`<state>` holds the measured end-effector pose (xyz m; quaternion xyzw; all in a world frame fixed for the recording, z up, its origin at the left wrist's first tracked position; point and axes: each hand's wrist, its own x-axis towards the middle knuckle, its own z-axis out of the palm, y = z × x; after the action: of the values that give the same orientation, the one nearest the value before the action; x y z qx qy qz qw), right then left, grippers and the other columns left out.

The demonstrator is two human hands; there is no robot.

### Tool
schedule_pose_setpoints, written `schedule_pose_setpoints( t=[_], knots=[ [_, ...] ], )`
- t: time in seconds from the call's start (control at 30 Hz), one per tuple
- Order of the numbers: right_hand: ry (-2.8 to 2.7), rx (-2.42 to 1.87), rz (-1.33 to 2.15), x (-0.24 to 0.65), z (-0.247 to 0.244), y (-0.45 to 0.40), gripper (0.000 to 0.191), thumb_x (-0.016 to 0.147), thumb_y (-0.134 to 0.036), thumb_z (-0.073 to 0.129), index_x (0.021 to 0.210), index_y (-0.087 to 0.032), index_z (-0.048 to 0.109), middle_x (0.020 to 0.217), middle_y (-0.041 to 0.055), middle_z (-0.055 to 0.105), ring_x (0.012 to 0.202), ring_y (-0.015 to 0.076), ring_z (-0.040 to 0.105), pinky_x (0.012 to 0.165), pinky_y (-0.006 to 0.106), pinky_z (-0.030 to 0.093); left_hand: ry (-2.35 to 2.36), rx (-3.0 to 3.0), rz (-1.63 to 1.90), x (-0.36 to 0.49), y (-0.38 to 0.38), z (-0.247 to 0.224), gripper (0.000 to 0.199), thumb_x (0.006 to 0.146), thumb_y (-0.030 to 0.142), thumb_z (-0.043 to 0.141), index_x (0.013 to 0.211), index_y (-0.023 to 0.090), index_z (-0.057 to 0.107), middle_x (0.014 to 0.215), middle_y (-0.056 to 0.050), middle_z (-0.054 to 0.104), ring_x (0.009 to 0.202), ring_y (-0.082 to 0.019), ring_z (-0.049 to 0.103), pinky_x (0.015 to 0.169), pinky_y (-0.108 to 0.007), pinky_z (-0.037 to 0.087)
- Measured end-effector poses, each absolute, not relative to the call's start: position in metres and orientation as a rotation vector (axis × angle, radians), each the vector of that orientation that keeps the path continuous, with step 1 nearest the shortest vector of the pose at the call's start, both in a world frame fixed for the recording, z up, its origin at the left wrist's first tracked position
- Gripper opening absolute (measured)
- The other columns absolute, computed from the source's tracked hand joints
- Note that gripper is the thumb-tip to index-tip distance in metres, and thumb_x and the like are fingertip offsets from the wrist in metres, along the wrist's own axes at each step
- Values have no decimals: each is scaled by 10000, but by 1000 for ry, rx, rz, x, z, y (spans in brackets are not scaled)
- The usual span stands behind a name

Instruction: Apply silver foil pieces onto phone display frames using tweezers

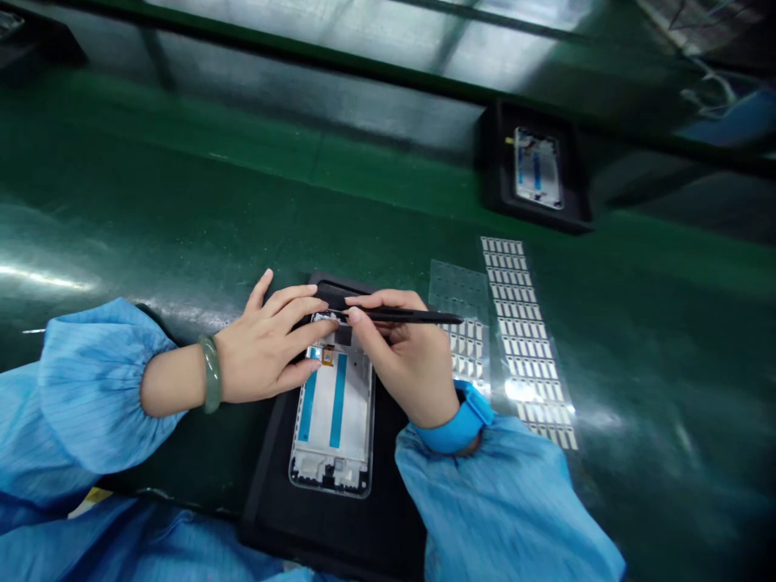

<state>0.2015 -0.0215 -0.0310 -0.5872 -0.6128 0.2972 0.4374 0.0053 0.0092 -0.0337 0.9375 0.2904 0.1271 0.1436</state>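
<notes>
A phone frame (355, 404) with blue strips and a small orange flex piece lies in a black tray (272, 485) in front of me. Spread over the frame's upper left part, my left hand (272, 339) rests its fingertips near the top edge. My right hand (406, 347) is closed on black tweezers (424, 316), whose tip points left at the frame's top end. The fingers hide part of that end, and anything at the tip is too small to make out.
Right of the tray lie a clear sheet (457, 283) partly filled with small pale pieces and a longer sheet (525, 323) full of them. Farther back, another black tray (494, 162) holds a second phone frame (546, 174). A dark tray (52, 48) sits at the far left.
</notes>
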Motion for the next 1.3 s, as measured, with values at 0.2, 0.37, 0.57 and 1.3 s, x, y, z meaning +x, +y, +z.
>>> schedule_pose_setpoints(
  t=[0.2,0.37,0.57,1.3],
  knots=[
    [-1508,-1452,718,201,-31,-23,90,846,-211,592,930,-231,567,944,11,640,787,131,683,676,259,572,844,2698,366,6,9,-33,370,916,307,427,1257,195,513,1282,-110,519,1322,-300,343,1102,-636,119],
    [-1566,-1479,666,199,-29,-22,104,838,-201,589,933,-229,558,927,14,651,763,141,687,675,283,569,825,2714,369,6,10,-34,379,913,306,432,1269,195,500,1284,-114,519,1318,-297,347,1102,-636,116],
    [-1611,-1478,621,198,-24,-19,81,831,-175,582,889,-224,553,873,-3,646,716,122,684,653,250,566,830,2715,373,6,10,-34,374,909,301,439,1261,189,503,1277,-115,523,1315,-297,350,1100,-639,115],
    [-1444,-1453,770,199,-33,-17,85,842,-281,589,888,-220,552,892,25,642,764,144,676,676,280,582,825,2732,373,6,11,-37,372,905,320,450,1255,207,506,1270,-108,526,1302,-299,368,1086,-652,108]
  ],
)
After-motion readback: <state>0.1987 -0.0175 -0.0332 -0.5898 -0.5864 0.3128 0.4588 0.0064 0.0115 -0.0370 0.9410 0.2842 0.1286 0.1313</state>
